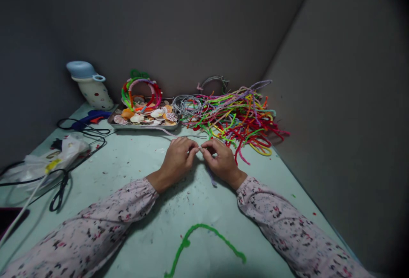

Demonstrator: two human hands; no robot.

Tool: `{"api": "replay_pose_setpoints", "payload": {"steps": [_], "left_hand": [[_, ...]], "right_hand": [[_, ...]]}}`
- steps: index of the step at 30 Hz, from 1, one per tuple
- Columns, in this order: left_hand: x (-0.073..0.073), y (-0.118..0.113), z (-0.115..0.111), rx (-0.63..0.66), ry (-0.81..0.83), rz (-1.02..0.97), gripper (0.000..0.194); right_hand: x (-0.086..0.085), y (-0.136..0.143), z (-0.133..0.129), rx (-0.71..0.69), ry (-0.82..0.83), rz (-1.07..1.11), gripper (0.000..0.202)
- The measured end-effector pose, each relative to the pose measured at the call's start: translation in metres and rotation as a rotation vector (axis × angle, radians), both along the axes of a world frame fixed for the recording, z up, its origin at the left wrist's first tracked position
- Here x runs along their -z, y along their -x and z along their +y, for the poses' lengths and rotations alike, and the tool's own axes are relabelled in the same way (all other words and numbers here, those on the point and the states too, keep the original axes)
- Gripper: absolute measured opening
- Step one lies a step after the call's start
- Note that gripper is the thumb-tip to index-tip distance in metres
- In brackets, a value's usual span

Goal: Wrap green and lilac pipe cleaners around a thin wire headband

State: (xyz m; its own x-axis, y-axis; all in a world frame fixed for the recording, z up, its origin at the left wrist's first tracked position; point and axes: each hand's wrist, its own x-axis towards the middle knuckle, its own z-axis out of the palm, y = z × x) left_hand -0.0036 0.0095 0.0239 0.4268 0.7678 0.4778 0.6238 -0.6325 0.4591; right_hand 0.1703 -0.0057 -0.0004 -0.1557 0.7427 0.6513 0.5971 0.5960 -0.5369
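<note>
My left hand (179, 157) and my right hand (221, 158) meet over the middle of the table, thumbs and fingertips pinched together. Between them runs a pale purple pipe cleaner (211, 178); one end dangles under my right hand, and a similar pale strand (164, 131) sticks out behind my left hand. The part at the fingertips is mostly covered. Just beyond my hands lies a thin grey wire (194, 136); whether it joins the pipe cleaner I cannot tell. Nearer to me, a bent green pipe cleaner (204, 226) rests on the table.
Colourful pipe cleaners (243, 116) are heaped at the back right beside coiled grey wire (188, 105). A metal tray (143, 127) holds shells and pipe-cleaner hoops (128, 88). To the left are a bottle (92, 92), a blue glue gun (84, 121), black cables (101, 143) and a plastic bag (35, 167).
</note>
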Motion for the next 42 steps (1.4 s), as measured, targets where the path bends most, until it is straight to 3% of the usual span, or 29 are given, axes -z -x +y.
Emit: {"api": "replay_pose_setpoints", "payload": {"steps": [9,42], "left_hand": [[0.0017,-0.001,-0.0002,-0.009,-0.039,0.019,0.015],[0.0008,0.0009,0.0028,0.002,0.076,0.116,0.023]], "right_hand": [[-0.001,0.0001,0.0003,0.01,0.0,0.015,0.004],[-0.0006,-0.0024,0.0021,-0.08,0.033,-0.05,0.009]]}}
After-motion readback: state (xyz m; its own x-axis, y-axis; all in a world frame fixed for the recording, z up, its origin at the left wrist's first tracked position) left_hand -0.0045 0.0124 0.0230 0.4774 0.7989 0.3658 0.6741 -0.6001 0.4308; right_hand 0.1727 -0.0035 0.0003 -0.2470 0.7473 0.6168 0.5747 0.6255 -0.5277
